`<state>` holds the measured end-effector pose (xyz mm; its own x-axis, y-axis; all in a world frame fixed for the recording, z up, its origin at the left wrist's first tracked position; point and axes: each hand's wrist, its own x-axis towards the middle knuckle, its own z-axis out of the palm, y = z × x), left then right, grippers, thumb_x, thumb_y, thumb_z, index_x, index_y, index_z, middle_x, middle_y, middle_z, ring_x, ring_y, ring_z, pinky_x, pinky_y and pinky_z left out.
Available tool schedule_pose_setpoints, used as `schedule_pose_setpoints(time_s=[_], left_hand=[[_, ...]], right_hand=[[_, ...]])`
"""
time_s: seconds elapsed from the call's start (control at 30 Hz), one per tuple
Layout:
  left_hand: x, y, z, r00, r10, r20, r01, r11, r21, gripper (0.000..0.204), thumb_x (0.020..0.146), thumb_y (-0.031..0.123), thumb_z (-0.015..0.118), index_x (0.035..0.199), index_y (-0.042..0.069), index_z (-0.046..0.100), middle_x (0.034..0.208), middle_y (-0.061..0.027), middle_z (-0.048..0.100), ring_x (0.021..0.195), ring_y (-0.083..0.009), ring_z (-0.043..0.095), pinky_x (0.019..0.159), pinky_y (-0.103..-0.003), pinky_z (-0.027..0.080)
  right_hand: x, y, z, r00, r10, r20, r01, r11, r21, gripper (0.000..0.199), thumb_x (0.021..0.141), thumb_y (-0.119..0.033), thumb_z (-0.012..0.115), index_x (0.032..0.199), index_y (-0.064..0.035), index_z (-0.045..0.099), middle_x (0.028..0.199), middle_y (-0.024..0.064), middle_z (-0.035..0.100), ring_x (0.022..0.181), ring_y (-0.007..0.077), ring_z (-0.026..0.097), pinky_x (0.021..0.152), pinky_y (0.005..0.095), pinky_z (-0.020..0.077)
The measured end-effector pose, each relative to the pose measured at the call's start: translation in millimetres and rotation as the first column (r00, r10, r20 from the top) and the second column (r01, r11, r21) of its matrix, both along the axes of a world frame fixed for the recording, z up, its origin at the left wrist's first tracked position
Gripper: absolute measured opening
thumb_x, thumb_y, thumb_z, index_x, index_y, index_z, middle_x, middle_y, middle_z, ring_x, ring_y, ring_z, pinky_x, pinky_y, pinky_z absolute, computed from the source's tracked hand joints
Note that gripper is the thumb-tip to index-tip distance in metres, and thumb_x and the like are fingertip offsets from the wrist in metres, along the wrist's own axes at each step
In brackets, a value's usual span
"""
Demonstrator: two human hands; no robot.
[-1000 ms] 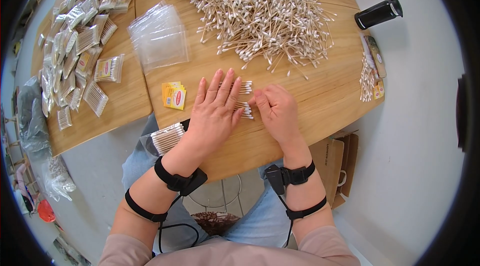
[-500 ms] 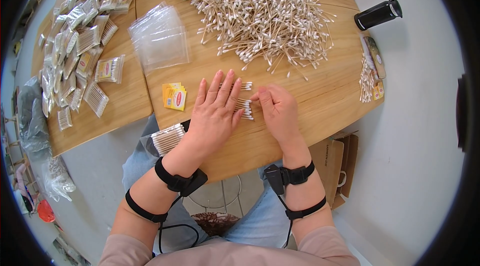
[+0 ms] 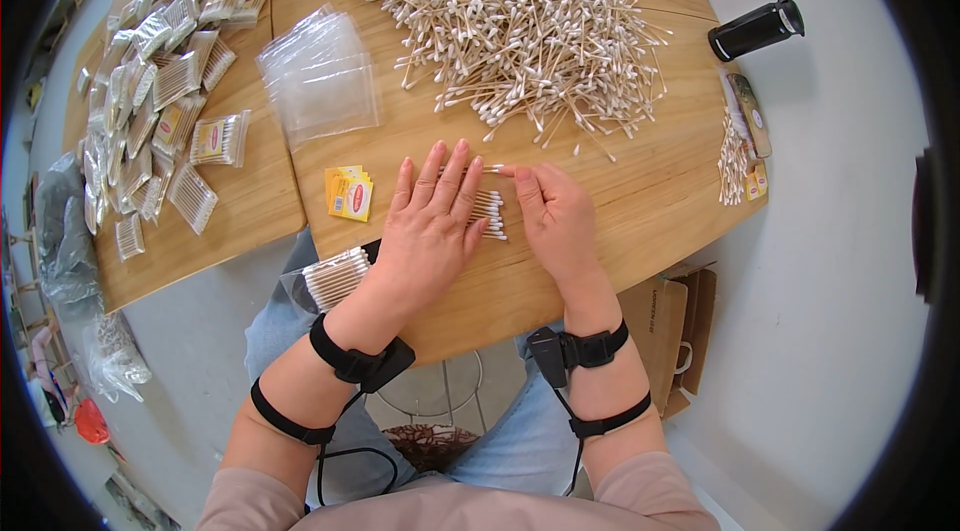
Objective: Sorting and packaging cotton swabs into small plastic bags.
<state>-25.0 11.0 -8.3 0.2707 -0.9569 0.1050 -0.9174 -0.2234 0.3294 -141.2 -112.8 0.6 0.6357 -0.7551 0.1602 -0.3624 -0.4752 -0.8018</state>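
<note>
My left hand [image 3: 428, 231] lies flat with its fingers stretched, over a row of cotton swabs [image 3: 488, 216] on the table. Only the swabs' white tips and short bits of stick show past its edge. Beside it on the right, my right hand [image 3: 555, 216] is closed, its fingers curled under. One of its fingertips meets the end of a swab at the far side of the row. What lies inside that hand, if anything, is hidden. Yellow cards [image 3: 349, 194] lie left of my left hand. A clear bag of swabs [image 3: 337, 277] is by my left wrist.
A large heap of loose swabs [image 3: 530, 31] covers the far middle. Flat clear bags [image 3: 322, 76] lie left of it, and many filled packets [image 3: 175, 81] at far left. A black flask [image 3: 757, 28] and a small bunch of swabs [image 3: 734, 159] are at right.
My right hand's fingertip has shifted slightly away from me along the swab tips, to the far end of the row. My left hand has stayed in place.
</note>
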Motion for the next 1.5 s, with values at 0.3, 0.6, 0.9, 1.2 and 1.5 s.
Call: schedule_pose_setpoints(time_s=[0.3, 0.6, 0.9, 1.2, 1.5], left_hand=[[0.1, -0.1, -1.0, 1.000, -0.002, -0.008, 0.002, 1.000, -0.014, 0.062, 0.091, 0.031, 0.054, 0.144, 0.005, 0.035, 0.152, -0.0118, 0.029, 0.142, -0.0287, 0.021, 0.116, -0.046, 0.013], [-0.9, -1.3, 1.7, 1.000, 0.017, -0.020, -0.018, 0.999, -0.040, 0.061, 0.091, 0.030, 0.054, 0.143, 0.005, 0.036, 0.152, -0.0130, 0.028, 0.142, -0.0309, 0.021, 0.116, -0.047, 0.013], [-1.2, 0.2, -2.4, 0.999, 0.023, 0.036, -0.022, 0.999, -0.039, 0.058, 0.093, 0.030, 0.051, 0.143, 0.004, 0.037, 0.151, -0.0135, 0.030, 0.142, -0.0297, 0.024, 0.115, -0.047, 0.015], [-9.2, 9.5, -6.7, 0.998, -0.026, -0.050, 0.022, 0.996, -0.089, 0.056, 0.097, 0.034, 0.043, 0.143, 0.003, 0.035, 0.152, -0.0142, 0.029, 0.142, -0.0292, 0.023, 0.115, -0.046, 0.014], [-17.0, 25.4, -7.1, 0.999, 0.024, -0.025, -0.025, 0.998, -0.066, 0.058, 0.097, 0.037, 0.041, 0.144, 0.003, 0.033, 0.152, -0.0167, 0.027, 0.142, -0.0306, 0.021, 0.116, -0.047, 0.012]], right_hand=[[3.1, 1.6, 7.2, 0.991, 0.037, -0.126, -0.043, 0.998, -0.045, 0.021, 0.091, -0.024, 0.060, 0.084, -0.0064, 0.069, 0.082, 0.0089, 0.064, 0.070, 0.0277, 0.059, 0.061, 0.0370, 0.0468], [0.7, -12.3, -4.4, 0.999, -0.014, -0.034, 0.001, 0.934, -0.356, 0.017, 0.085, -0.013, 0.064, 0.096, -0.0015, 0.068, 0.105, 0.0111, 0.064, 0.090, 0.0302, 0.060, 0.078, 0.0380, 0.0496], [-16.0, 48.7, 6.7, 0.909, 0.150, -0.388, -0.306, 0.872, -0.382, 0.057, 0.085, -0.017, 0.058, 0.135, 0.0058, 0.042, 0.139, 0.0193, 0.045, 0.132, 0.0346, 0.039, 0.110, 0.0461, 0.0290], [-12.6, 44.2, -7.3, 0.865, 0.054, -0.498, -0.330, 0.810, -0.485, 0.059, 0.089, -0.025, 0.052, 0.140, 0.0009, 0.038, 0.147, 0.0177, 0.036, 0.139, 0.0310, 0.030, 0.114, 0.0505, 0.0197], [-14.7, 53.7, -11.8, 0.850, 0.023, -0.527, -0.333, 0.797, -0.504, 0.059, 0.091, -0.027, 0.046, 0.143, -0.0022, 0.035, 0.150, 0.0145, 0.033, 0.141, 0.0273, 0.027, 0.115, 0.0491, 0.0151]])
